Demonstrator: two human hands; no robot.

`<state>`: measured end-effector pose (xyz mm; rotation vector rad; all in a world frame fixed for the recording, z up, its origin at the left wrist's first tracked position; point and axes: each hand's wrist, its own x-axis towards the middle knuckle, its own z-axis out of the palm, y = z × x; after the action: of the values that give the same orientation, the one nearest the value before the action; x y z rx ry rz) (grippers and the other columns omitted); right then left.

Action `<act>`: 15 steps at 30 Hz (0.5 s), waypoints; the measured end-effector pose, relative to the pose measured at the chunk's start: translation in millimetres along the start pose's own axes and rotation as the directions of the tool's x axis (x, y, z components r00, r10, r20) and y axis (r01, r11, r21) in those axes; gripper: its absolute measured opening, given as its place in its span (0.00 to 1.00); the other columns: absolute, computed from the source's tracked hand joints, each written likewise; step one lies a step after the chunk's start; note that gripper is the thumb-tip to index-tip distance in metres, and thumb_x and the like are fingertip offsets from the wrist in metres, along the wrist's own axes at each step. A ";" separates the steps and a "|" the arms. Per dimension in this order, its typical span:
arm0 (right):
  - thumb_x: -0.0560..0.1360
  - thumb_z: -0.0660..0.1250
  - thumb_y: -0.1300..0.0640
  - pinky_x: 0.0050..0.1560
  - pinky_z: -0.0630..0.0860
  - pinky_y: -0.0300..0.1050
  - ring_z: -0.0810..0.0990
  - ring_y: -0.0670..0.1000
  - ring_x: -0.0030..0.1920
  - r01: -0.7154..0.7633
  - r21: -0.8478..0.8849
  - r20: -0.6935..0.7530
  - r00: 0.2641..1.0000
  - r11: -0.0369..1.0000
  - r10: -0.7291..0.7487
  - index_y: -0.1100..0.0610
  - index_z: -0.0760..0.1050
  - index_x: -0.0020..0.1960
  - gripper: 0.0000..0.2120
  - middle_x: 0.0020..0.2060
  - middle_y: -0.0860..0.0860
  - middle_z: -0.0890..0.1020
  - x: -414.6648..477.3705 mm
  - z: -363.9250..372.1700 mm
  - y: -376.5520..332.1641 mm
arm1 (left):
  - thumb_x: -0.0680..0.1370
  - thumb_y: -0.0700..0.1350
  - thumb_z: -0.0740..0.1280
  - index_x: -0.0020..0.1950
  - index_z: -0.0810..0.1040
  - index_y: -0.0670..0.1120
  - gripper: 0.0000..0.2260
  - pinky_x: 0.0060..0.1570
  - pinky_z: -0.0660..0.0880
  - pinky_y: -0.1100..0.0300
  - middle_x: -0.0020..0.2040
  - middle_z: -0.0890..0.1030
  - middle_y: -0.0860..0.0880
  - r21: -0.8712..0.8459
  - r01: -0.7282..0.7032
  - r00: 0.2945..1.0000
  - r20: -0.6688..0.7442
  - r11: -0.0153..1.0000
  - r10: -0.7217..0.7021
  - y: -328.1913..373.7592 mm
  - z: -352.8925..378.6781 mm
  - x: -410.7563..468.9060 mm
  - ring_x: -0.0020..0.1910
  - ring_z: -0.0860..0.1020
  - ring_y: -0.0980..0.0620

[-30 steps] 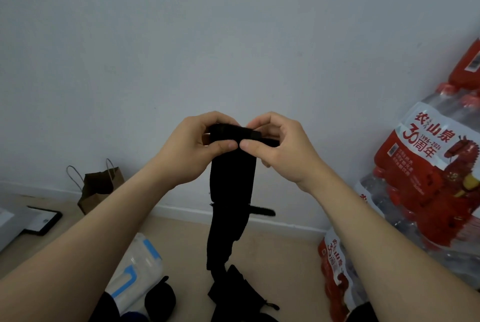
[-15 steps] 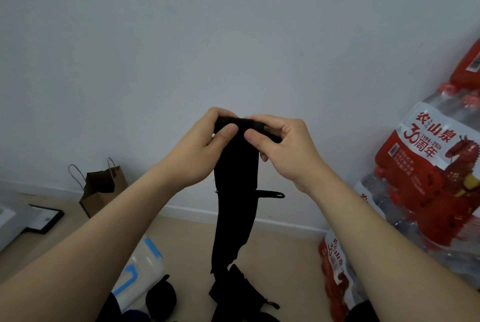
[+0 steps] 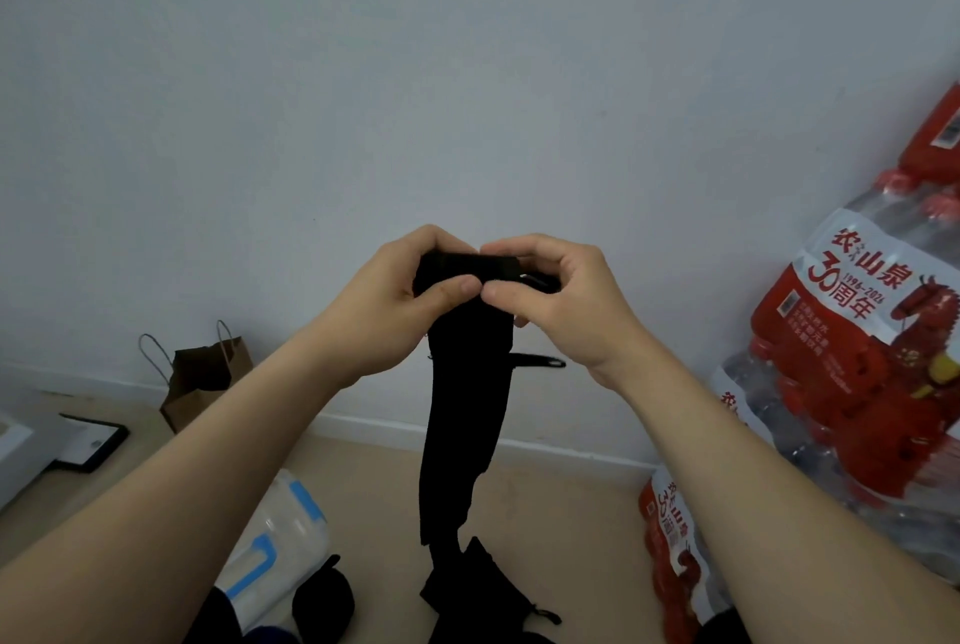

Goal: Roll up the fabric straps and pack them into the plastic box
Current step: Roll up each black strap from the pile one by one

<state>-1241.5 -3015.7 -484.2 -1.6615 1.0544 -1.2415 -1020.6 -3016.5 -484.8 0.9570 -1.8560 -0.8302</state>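
This looks like a plain spare room used for storage, in a home or small office. A bare white wall (image 3: 467, 72) meets a beige floor (image 3: 363, 482) at a white baseboard (image 3: 571, 455). A brown paper bag (image 3: 205, 386) and stacked shrink-wrapped packs of bottled water (image 3: 857, 357) stand by the wall. A clear plastic box (image 3: 275, 534) lies farther out from it.

Left hand (image 3: 387, 303) and right hand (image 3: 558, 303) are pinching the rolled top of a long black fabric strap (image 3: 465, 415), which is hanging toward the floor. A translucent plastic box with blue latches (image 3: 275, 539) is lying below left, and red-labelled bottled-water packs (image 3: 857, 357) are standing at right.
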 end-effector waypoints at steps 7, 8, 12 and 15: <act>0.80 0.76 0.59 0.44 0.82 0.36 0.90 0.48 0.47 -0.066 0.007 0.052 0.997 0.998 0.065 0.51 0.85 0.60 0.09 0.48 0.51 0.90 0.6 0.5 1.5 | 0.81 0.39 0.75 0.63 0.77 0.51 0.14 0.49 0.81 0.57 0.57 0.84 0.50 -0.101 0.059 0.998 0.014 0.993 -0.058 -0.3 0.7 -3.2 0.50 0.85 0.52; 0.79 0.77 0.61 0.46 0.83 0.39 0.90 0.50 0.48 -0.054 0.021 0.041 0.998 0.998 0.054 0.50 0.85 0.60 0.12 0.49 0.51 0.90 1.1 0.1 2.2 | 0.81 0.45 0.73 0.66 0.76 0.52 0.14 0.53 0.81 0.57 0.60 0.83 0.51 -0.123 0.093 0.995 0.042 0.988 -0.089 0.3 2.3 -4.1 0.54 0.84 0.53; 0.76 0.79 0.67 0.55 0.86 0.49 0.90 0.53 0.52 -0.030 0.045 0.035 0.999 0.999 0.028 0.49 0.86 0.60 0.18 0.51 0.51 0.90 1.0 -2.4 5.5 | 0.88 0.46 0.65 0.68 0.79 0.50 0.10 0.64 0.82 0.46 0.58 0.86 0.51 -0.059 0.139 0.989 0.051 0.988 -0.136 0.0 3.7 -2.3 0.59 0.85 0.51; 0.74 0.81 0.66 0.58 0.85 0.49 0.89 0.54 0.54 -0.045 0.059 0.025 0.999 0.997 0.044 0.49 0.85 0.62 0.21 0.54 0.52 0.89 1.0 -5.4 8.4 | 0.84 0.41 0.71 0.62 0.82 0.52 0.09 0.62 0.82 0.48 0.54 0.86 0.54 -0.023 0.069 0.997 -0.020 0.997 -0.069 -0.5 0.9 -0.6 0.55 0.86 0.51</act>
<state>-1247.9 -3020.0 -490.5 -1.5960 1.0250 -1.2103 -1021.1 -3016.1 -485.9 1.0173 -1.8014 -0.8775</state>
